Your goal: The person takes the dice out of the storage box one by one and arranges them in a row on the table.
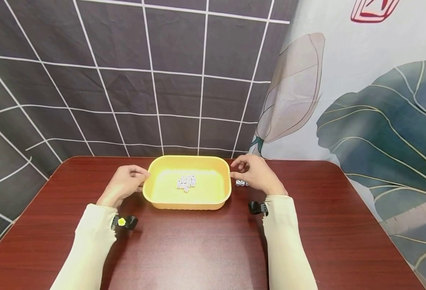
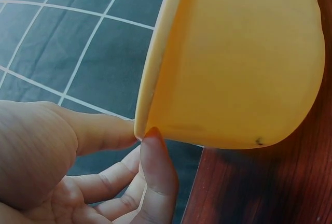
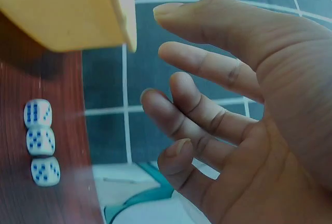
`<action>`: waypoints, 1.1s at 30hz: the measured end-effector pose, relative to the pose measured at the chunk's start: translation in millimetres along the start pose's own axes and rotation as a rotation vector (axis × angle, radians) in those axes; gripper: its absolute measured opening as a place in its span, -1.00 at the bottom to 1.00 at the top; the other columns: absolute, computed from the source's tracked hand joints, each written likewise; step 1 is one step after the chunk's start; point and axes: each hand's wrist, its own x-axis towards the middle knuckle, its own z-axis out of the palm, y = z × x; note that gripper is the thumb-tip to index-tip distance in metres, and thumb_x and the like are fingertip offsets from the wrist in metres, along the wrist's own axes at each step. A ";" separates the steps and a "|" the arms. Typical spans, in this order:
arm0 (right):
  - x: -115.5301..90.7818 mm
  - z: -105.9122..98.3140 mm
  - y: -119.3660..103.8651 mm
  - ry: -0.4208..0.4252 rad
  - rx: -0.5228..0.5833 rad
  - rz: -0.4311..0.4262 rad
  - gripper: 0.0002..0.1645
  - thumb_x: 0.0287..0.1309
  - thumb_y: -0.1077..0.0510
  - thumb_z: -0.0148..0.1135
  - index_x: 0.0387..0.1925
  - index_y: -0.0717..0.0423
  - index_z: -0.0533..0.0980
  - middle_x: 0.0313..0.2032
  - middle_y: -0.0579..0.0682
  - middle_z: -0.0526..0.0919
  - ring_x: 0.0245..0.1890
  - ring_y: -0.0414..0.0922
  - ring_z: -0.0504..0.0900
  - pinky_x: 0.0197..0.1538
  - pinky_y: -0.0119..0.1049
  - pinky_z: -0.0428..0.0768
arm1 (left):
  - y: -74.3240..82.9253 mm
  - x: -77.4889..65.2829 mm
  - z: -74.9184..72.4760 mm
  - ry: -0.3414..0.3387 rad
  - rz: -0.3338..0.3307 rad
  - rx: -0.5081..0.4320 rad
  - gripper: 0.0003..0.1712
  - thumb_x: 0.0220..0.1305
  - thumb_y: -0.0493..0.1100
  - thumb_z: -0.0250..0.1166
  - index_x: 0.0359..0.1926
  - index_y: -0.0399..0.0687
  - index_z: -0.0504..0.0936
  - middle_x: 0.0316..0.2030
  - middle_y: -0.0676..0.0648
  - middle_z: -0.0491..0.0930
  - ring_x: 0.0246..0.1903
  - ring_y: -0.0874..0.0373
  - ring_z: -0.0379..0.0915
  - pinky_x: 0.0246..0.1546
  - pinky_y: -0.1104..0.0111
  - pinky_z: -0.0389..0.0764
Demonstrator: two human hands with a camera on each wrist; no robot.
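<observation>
A yellow plastic basin [image 1: 183, 206] is at the far side of the table, with several white dice [image 1: 186, 183] clustered on its floor. At its left end my left hand [image 1: 123, 184] pinches the rim; the left wrist view shows thumb and forefinger [image 2: 158, 169] on the basin's edge [image 2: 146, 94]. My right hand [image 1: 256, 174] is by the opposite end, its fingers loosely bent and holding nothing. A small gap separates that thumb [image 3: 192, 19] from the basin [image 3: 67, 16] in the right wrist view. Three dice with blue pips [image 3: 40, 141] lie in a row nearby.
Beneath everything is a reddish-brown wooden table [image 1: 191, 249]. A dark cloth with white grid lines [image 1: 176, 96] hangs behind its far edge. To the right hangs a pale cloth with leaf patterns [image 1: 372, 129]. Black straps [image 1: 258, 208] circle both wrists.
</observation>
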 end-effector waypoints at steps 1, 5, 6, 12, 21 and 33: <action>0.5 1.1 -1.8 0.002 0.003 -0.010 -0.74 0.10 0.14 0.48 -0.15 0.11 0.69 -0.34 0.00 0.59 -0.28 -0.10 0.54 -0.15 -0.27 0.52 | 0.3 0.3 0.4 -0.001 -0.001 0.001 -0.63 0.44 -0.22 0.17 0.09 -0.46 0.54 -0.19 -0.22 0.69 -0.36 0.24 0.62 -0.29 0.44 0.72; 1.5 6.0 -8.6 -0.003 0.011 -0.027 -0.72 0.10 0.16 0.47 -0.14 0.15 0.69 -0.34 0.00 0.60 -0.29 -0.11 0.55 -0.17 -0.28 0.54 | 1.3 0.9 2.2 -0.006 -0.003 0.003 -0.63 0.45 -0.21 0.17 0.09 -0.46 0.55 -0.17 -0.24 0.69 -0.35 0.22 0.63 -0.29 0.44 0.73; 1.9 7.7 -9.6 -0.008 0.012 -0.030 -0.72 0.10 0.15 0.47 -0.14 0.15 0.69 -0.34 0.01 0.60 -0.30 -0.12 0.56 -0.17 -0.29 0.54 | 1.5 1.0 2.8 -0.006 -0.003 0.003 -0.63 0.45 -0.21 0.17 0.09 -0.46 0.55 -0.17 -0.24 0.69 -0.35 0.22 0.63 -0.29 0.43 0.73; 4.5 16.7 -14.2 -0.020 -0.002 -0.060 -0.69 0.09 0.14 0.48 -0.12 0.17 0.68 -0.33 0.02 0.58 -0.28 -0.12 0.56 -0.13 -0.29 0.54 | 2.3 1.5 4.8 -0.012 0.002 -0.005 -0.63 0.44 -0.22 0.17 0.09 -0.47 0.56 -0.20 -0.21 0.69 -0.37 0.25 0.62 -0.30 0.43 0.73; 8.2 28.7 -26.1 -0.020 -0.023 -0.093 -0.69 0.08 0.12 0.49 -0.13 0.13 0.68 -0.31 0.04 0.60 -0.23 -0.07 0.54 -0.11 -0.29 0.52 | 2.9 3.8 6.6 -0.022 0.010 -0.007 -0.62 0.43 -0.22 0.16 0.09 -0.47 0.55 -0.18 -0.22 0.69 -0.37 0.26 0.62 -0.28 0.43 0.73; 15.6 47.7 -39.3 -0.024 -0.036 -0.111 -0.65 0.07 0.15 0.46 -0.10 0.23 0.68 -0.34 0.05 0.57 -0.26 -0.07 0.52 -0.14 -0.32 0.49 | 0.6 -0.2 1.2 -0.019 0.009 -0.002 -0.59 0.44 -0.21 0.16 0.12 -0.49 0.53 -0.17 -0.22 0.70 -0.38 0.28 0.62 -0.29 0.44 0.73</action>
